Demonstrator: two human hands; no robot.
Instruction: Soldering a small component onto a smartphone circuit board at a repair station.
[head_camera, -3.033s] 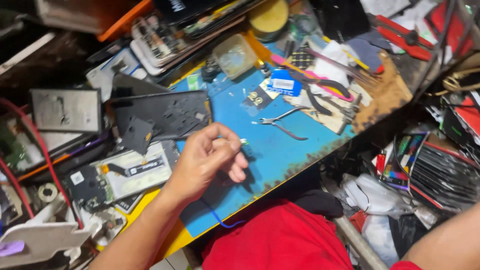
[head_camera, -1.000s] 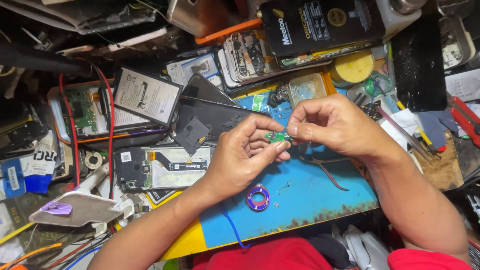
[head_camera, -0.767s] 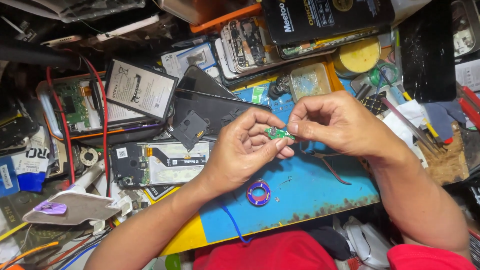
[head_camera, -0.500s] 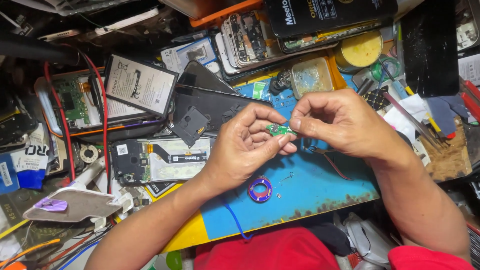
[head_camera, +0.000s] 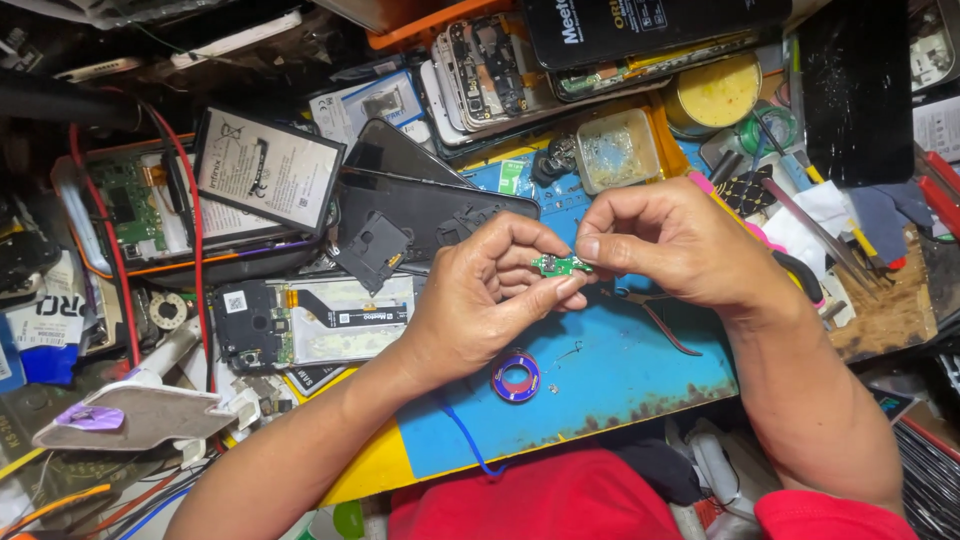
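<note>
- Across the middle of the cluttered bench: blue mat, rust-stained along its near edge, bare part just below both hands.
- Upper left of the mat: dark phone back cover lying flat, black battery tilted beside it, red wires looping past.
- Left of the wrist: opened phone frame with ribbon cable showing.
- Above the mat: left hand, fingers curled, thumb and fingertips pinching one end of the part.
- Opposite it: right hand, thumb and forefinger gripping the other end.
- Behind the hands: small clear tray, yellow tin beside it.
- Near the left wrist, on the mat: blue-and-red ring.
- Between both hands, raised off the mat: tiny green circuit board.
</note>
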